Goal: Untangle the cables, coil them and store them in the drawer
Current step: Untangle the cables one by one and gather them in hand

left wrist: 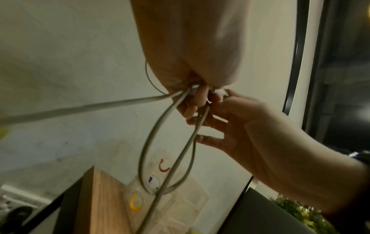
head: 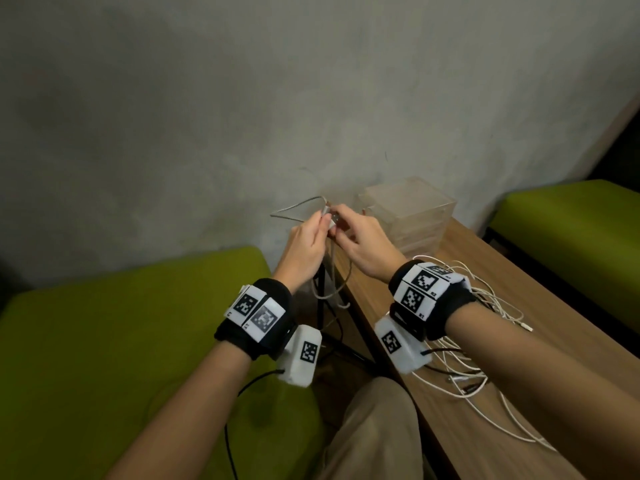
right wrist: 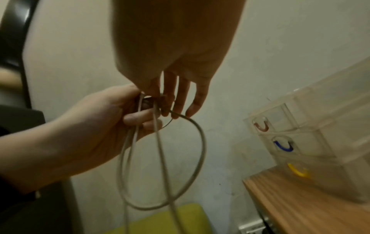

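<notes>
Both hands are raised in front of the wall, left of the table, and meet on one grey-white cable (head: pixel 297 206). My left hand (head: pixel 323 221) grips gathered strands of it, with fingers curled round them. My right hand (head: pixel 341 220) pinches the same cable beside a small white plug, its other fingers spread. A loop (right wrist: pixel 201 152) hangs below both hands, and one strand (left wrist: pixel 80 107) runs off to the left. A tangle of white cables (head: pixel 485 306) lies on the wooden table (head: pixel 512 403) under my right forearm. The clear drawer unit (head: pixel 412 209) stands at the table's far end, drawers closed.
The drawers have red (right wrist: pixel 261 126), blue (right wrist: pixel 283 146) and yellow (right wrist: pixel 298 171) handles. Green cushioned seats sit on the left (head: pixel 121 341) and far right (head: pixel 568 216). A plain wall (head: pixel 242 98) is close behind the hands. A beige trouser leg (head: pixel 374 431) is below.
</notes>
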`<control>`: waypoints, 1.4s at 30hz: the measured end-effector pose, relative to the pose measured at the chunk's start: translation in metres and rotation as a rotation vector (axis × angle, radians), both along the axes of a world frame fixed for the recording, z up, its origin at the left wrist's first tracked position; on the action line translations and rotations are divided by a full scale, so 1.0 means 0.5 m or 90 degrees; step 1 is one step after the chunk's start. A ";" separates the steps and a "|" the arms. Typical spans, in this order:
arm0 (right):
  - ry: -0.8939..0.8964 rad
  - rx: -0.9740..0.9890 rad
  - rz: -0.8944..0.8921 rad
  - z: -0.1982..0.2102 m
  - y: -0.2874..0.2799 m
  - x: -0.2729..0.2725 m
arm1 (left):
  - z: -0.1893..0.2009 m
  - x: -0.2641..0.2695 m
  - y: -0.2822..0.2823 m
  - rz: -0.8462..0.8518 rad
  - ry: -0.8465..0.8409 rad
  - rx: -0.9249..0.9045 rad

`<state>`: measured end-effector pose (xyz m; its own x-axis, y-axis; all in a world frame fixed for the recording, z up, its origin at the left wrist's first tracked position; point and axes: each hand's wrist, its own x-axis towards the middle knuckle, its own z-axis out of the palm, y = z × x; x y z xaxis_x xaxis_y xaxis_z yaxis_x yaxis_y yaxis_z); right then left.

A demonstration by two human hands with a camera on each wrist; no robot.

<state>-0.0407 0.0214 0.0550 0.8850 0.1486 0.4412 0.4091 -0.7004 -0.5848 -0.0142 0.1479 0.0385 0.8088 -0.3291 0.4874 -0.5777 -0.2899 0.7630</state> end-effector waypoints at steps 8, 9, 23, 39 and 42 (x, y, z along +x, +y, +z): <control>0.210 -0.290 -0.022 -0.045 -0.068 0.012 | 0.006 0.015 0.025 0.067 -0.011 -0.050; 0.234 -0.338 -0.009 -0.051 -0.065 0.009 | 0.010 0.014 0.023 0.066 -0.016 -0.041; 0.030 0.098 0.047 0.014 -0.003 0.000 | 0.027 0.010 -0.001 0.036 -0.089 -0.002; 0.216 -0.190 -0.070 -0.035 -0.030 0.008 | 0.055 0.026 0.006 0.050 -0.042 -0.163; 0.034 -0.055 0.012 0.013 0.009 0.000 | 0.046 0.017 -0.008 0.029 -0.014 -0.174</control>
